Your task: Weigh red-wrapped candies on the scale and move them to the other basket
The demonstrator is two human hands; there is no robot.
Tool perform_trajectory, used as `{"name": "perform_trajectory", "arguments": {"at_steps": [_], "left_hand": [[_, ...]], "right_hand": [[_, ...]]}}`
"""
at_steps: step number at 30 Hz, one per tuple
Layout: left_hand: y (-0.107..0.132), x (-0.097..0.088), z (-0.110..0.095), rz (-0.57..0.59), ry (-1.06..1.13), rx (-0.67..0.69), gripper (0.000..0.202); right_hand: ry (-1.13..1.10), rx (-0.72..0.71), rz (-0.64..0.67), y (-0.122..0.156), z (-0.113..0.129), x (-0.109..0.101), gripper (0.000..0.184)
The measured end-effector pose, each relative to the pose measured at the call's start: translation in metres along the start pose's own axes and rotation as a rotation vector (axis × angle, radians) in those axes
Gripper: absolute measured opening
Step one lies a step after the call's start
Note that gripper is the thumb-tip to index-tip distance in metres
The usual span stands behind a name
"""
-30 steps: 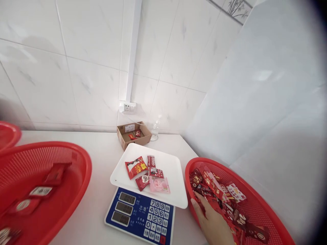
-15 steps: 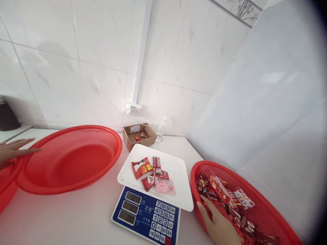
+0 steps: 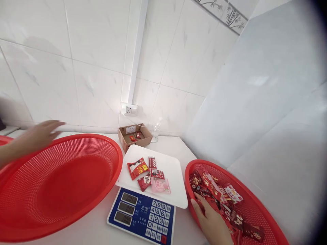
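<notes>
My right hand (image 3: pixel 213 223) lies in the red basket (image 3: pixel 258 207) at the lower right, fingers flat on the pile of red candy packets (image 3: pixel 217 194). My left hand (image 3: pixel 38 135) reaches out at the far left, fingers stretched and blurred, at the far rim of a large empty red basket (image 3: pixel 58 183). Between the baskets stands a blue scale (image 3: pixel 141 216) with a white tray (image 3: pixel 176 170) that carries several candy packets (image 3: pixel 148 173).
A small cardboard box (image 3: pixel 135 135) with a few red packets sits against the tiled wall, under a wall socket (image 3: pixel 128 109). A clear plastic bottle (image 3: pixel 155 130) stands beside it. A white panel (image 3: pixel 255 102) rises at the right. Another red rim (image 3: pixel 3 139) shows at the far left.
The empty red basket has come nearer and to the right, up to the scale. My left hand moved right along its far rim. My right hand stays in the candy basket.
</notes>
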State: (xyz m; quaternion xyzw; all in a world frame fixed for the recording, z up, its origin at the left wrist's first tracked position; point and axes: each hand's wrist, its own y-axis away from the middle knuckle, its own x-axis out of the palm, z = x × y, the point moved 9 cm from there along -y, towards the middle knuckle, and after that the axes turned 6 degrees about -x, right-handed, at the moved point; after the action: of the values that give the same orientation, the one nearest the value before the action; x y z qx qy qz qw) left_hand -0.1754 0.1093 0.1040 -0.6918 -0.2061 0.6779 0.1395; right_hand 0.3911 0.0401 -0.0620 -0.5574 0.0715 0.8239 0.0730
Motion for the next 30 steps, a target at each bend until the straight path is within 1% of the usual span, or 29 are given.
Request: {"name": "perform_trajectory", "arguments": {"at_steps": [1, 2, 3, 6, 8, 10, 11, 13, 16, 17, 19, 22, 25, 27, 28, 30], "left_hand": [[-0.002, 0.011, -0.020, 0.065, 0.057, 0.027, 0.062], [0.000, 0.022, -0.044, 0.131, 0.114, 0.074, 0.060], [0.005, 0.033, -0.073, 0.210, 0.170, 0.144, 0.056], [0.032, 0.057, -0.162, 0.392, 0.304, 0.360, 0.048], [0.048, 0.069, -0.211, 0.465, 0.354, 0.465, 0.047], [0.058, 0.079, -0.245, 0.511, 0.380, 0.544, 0.051], [0.062, 0.083, -0.257, 0.524, 0.391, 0.572, 0.048], [0.065, 0.091, -0.271, 0.539, 0.411, 0.604, 0.039], [0.065, 0.098, -0.274, 0.542, 0.440, 0.601, 0.031], [0.064, 0.098, -0.272, 0.537, 0.451, 0.591, 0.031], [0.060, 0.093, -0.265, 0.512, 0.474, 0.557, 0.039], [0.050, 0.071, -0.245, 0.444, 0.500, 0.465, 0.048], [0.049, 0.046, -0.212, 0.384, 0.486, 0.371, 0.044], [0.062, 0.039, -0.184, 0.367, 0.445, 0.344, 0.042], [0.074, 0.040, -0.170, 0.364, 0.401, 0.342, 0.043], [0.110, 0.055, -0.147, 0.421, 0.337, 0.394, 0.053]], "right_hand": [[-0.005, 0.002, 0.000, 0.000, 0.001, -0.001, 0.061], [-0.009, 0.003, -0.001, 0.000, 0.002, -0.002, 0.061], [-0.012, 0.003, -0.004, 0.000, 0.003, -0.003, 0.061], [-0.027, 0.007, -0.010, 0.002, 0.006, -0.006, 0.060], [-0.030, 0.012, -0.018, 0.002, 0.006, -0.007, 0.059], [-0.021, 0.011, -0.023, 0.003, 0.007, -0.008, 0.059], [-0.017, 0.007, -0.028, 0.003, 0.007, -0.008, 0.059], [-0.026, -0.002, -0.035, 0.003, 0.008, -0.007, 0.059], [-0.051, -0.012, -0.029, 0.003, 0.009, -0.007, 0.060], [-0.047, -0.011, -0.022, 0.003, 0.009, -0.006, 0.060], [-0.026, -0.008, -0.004, 0.004, 0.010, -0.006, 0.061], [0.003, -0.002, 0.013, 0.004, 0.011, -0.006, 0.062], [0.008, -0.010, 0.020, 0.005, 0.012, -0.006, 0.062], [0.009, -0.017, 0.025, 0.006, 0.012, -0.006, 0.061], [0.013, -0.017, 0.025, 0.006, 0.011, -0.006, 0.061], [0.022, -0.014, 0.025, 0.006, 0.009, -0.005, 0.061]]}}
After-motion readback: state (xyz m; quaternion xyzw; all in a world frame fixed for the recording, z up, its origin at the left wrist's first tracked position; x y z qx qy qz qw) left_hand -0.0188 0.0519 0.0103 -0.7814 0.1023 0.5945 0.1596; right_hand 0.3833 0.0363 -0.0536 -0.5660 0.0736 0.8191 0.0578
